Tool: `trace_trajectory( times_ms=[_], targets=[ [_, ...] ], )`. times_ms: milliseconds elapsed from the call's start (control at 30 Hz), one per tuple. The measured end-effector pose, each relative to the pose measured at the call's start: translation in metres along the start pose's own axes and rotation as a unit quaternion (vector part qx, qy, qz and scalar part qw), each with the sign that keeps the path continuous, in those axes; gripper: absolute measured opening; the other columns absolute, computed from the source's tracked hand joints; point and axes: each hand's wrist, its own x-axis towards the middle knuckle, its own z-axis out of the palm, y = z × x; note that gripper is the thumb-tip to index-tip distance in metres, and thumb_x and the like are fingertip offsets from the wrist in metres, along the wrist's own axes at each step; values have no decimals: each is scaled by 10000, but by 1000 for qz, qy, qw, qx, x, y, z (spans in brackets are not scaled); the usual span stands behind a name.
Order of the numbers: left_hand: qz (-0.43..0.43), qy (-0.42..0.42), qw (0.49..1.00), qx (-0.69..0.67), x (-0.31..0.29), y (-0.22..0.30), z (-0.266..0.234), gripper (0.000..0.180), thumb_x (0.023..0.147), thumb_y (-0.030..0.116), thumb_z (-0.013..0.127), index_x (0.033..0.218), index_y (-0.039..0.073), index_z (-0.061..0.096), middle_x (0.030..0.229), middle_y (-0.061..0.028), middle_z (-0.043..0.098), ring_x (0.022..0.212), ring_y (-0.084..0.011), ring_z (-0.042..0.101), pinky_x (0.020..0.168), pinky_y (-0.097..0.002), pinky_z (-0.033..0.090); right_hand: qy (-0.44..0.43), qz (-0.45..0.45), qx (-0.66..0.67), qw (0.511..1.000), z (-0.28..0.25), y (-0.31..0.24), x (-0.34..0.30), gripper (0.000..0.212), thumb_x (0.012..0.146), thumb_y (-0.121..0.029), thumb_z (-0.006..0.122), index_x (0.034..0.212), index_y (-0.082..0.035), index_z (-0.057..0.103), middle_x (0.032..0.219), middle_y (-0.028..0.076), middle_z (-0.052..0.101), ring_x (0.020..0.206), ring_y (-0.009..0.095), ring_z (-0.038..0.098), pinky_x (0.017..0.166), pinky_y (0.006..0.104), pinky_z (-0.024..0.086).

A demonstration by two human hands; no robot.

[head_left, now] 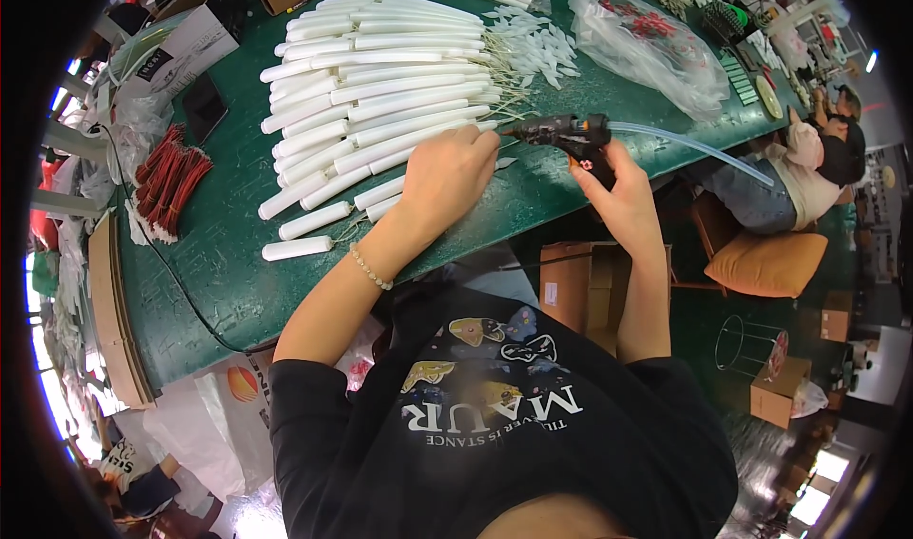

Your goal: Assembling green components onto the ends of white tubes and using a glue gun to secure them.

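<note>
A: Status of the work?

B: Right hand (620, 192) has its fingers wrapped round the black glue gun (571, 138), nozzle toward the left hand (452, 170). Left fingertips drawn together there – cannot tell what they pinch. White, smooth plastic-looking sticks (418, 56) lie in overlapping rows on the green tabletop (223, 282).

A: Done and left?

B: My judgement: upper rows further along, their thin wires running toward white leaf-shaped pieces (537, 49); lower rows likely remain. Actual joins too small to confirm. 1 loose-looking leaf lies near the left hand.

A: Edges, room?

B: Near edge runs close below both hands. Bare tabletop lower left; the clear plastic bag (699, 87) limits room right – pale-blue translucent rod (709, 143) trails just below it.
</note>
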Motion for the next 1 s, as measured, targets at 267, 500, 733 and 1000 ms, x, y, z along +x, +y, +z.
trace_trajectory(
  times_ms=[267, 500, 733, 1000],
  targets=[
    [-1, -1, 1000, -6, -2, 0, -2, 76, 785, 135, 587, 821, 69, 577, 702, -84, 545, 655, -268, 567, 559, -381, 450, 134, 22, -189, 973, -32, 3, -4, 273, 826, -140, 607, 1053, -11, 529, 880, 130, 627, 767, 211, 588, 729, 301, 445],
    [-25, 9, 999, -31, 2, 0, -6, 76, 785, 129, 593, 835, 73, 587, 718, -70, 573, 658, -260, 581, 560, -373, 456, 212, 113, 169, 956, -26, 20, 0, 290, 805, -114, 662, 1053, -1, 563, 943, 28, 595, 771, 117, 543, 708, 252, 436],
    [-54, -4, 995, -81, 5, 1, -13, 78, 784, 130, 599, 843, 80, 597, 750, -59, 609, 664, -246, 600, 568, -346, 465, 23, 129, 382, 915, 33, 16, 29, 269, 813, -110, 649, 1042, -28, 534, 999, 103, 620, 862, 165, 624, 644, 261, 493],
    [-64, -22, 990, -124, 6, 2, -16, 83, 800, 156, 577, 843, 85, 573, 760, -89, 600, 674, -291, 593, 580, -386, 466, 3, 153, 343, 927, 43, 12, 38, 257, 770, -74, 687, 981, -33, 545, 826, 45, 608, 708, 124, 598, 609, 232, 473]
  ],
)
